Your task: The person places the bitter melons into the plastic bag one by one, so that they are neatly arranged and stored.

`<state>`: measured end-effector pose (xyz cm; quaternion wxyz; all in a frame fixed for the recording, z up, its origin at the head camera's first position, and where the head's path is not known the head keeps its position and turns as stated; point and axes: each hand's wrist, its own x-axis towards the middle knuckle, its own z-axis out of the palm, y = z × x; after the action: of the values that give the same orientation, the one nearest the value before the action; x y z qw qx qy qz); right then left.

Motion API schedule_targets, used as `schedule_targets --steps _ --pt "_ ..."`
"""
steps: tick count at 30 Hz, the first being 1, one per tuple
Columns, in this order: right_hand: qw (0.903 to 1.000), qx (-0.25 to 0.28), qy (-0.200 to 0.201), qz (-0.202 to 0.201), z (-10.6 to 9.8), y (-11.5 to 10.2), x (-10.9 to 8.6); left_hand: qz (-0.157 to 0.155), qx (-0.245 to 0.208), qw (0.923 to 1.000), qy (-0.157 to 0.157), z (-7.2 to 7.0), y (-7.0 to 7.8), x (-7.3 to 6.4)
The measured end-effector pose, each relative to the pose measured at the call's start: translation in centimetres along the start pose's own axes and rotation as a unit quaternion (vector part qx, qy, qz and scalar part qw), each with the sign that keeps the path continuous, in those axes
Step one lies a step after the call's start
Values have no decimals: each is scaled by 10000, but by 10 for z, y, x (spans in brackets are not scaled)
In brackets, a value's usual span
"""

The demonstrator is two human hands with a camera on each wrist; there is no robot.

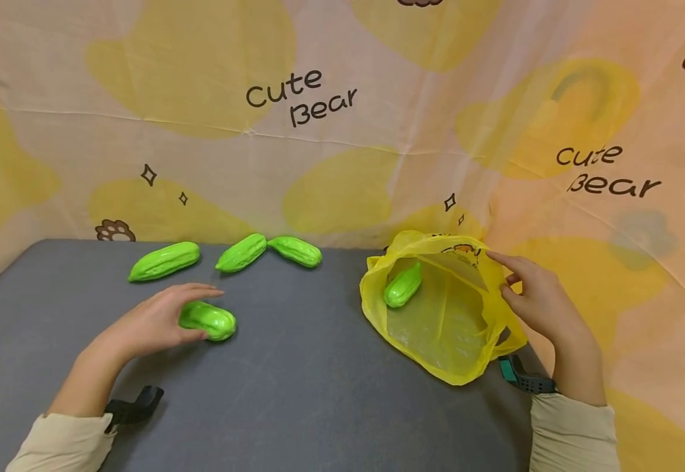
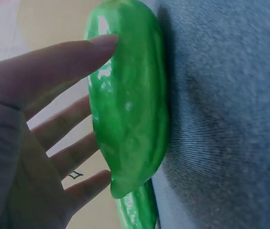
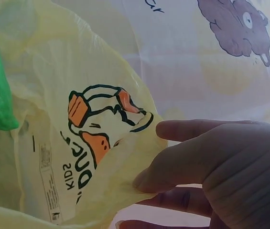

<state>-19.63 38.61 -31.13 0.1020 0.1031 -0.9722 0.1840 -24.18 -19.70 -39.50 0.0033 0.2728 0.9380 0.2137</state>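
Around a bright green, ridged toy bitter melon (image 1: 215, 322) on the grey table, my left hand (image 1: 162, 321) spreads its thumb and fingers. In the left wrist view the thumb lies over this bitter melon (image 2: 130, 95), with fairly straight fingers behind it, their tips partly hidden. My right hand (image 1: 539, 298) pinches the rim of a yellow plastic bag (image 1: 436, 328), its mouth facing me. Thumb and fingers meet at the bag's printed edge in the right wrist view. Inside the bag lies another bitter melon (image 1: 403, 286).
Along the table's back edge lie three more bitter melons: one at left (image 1: 165, 261), one in the middle (image 1: 242, 253) and one at right (image 1: 297, 252). A patterned cloth (image 1: 318, 170) hangs behind the grey table (image 1: 295, 393) and along its right side.
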Motion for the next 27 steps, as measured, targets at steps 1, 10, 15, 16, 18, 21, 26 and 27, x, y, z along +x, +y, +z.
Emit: schedule_targets --steps 1,10,15,16,18,21,26,27 --pt "10000 7 -2 8 0 1 0 -17 12 10000 10 1 -1 0" --pt "10000 19 84 -36 1 3 1 -90 -87 9999 119 12 -5 5" --pt "9997 50 217 -138 2 3 1 -102 -150 9995 270 18 -1 7" --pt "9996 42 232 -147 2 3 1 -88 -159 9993 325 20 -1 8" --pt "9995 14 259 -184 2 3 1 -71 -198 9988 443 23 1 9" --pt "9994 -17 261 -220 2 3 2 -50 -234 9979 606 27 4 10" --pt "9996 -47 216 -175 2 2 2 -58 -217 9967 775 30 8 11" --pt "9996 -56 210 -168 2 1 3 -63 -220 9966 796 30 8 11"
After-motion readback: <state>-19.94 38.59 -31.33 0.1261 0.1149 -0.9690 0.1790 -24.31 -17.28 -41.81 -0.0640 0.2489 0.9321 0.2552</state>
